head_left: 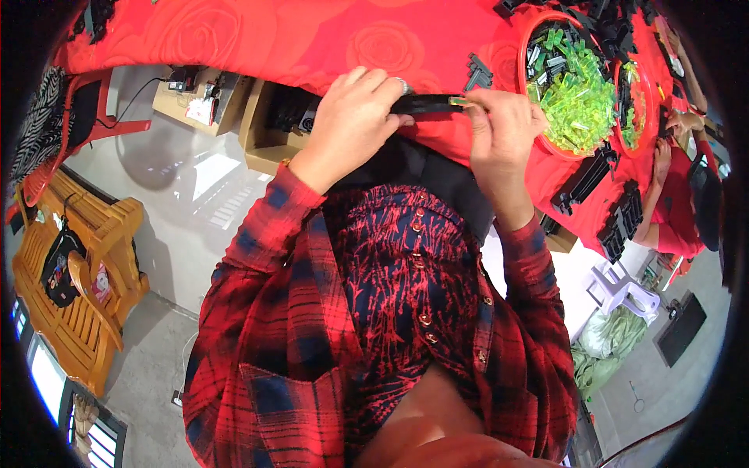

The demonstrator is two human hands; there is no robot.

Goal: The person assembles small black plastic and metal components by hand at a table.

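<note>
The front edge of the red tablecloth (pixel 296 39) runs just behind the hands and bends down toward the right; beyond the left hand (pixel 351 115) a broad stretch of rose-patterned cloth leaves room for moving. Toward the right the room is tighter: the red rim of a large bowl (pixel 521 72) of green pieces (pixel 576 105) stands just beside the right hand (pixel 503 129), with a smaller bowl (pixel 644 139) past it and black parts (pixel 585 181) lying along the cloth's edge. A small black part (pixel 478 72) lies on the cloth above the right hand. A cardboard box (pixel 265 148) sits below the table edge, its contents dark and hard to make out. At the far right, a co-worker's hand (pixel 684 122) shows small, and what it touches cannot be told. The black strip (pixel 425 104) is held level between the hands at the table edge, both its ends hidden. The left hand curls closed around one end; the right pinches the other between thumb and fingers, by a small greenish piece (pixel 458 101).
</note>
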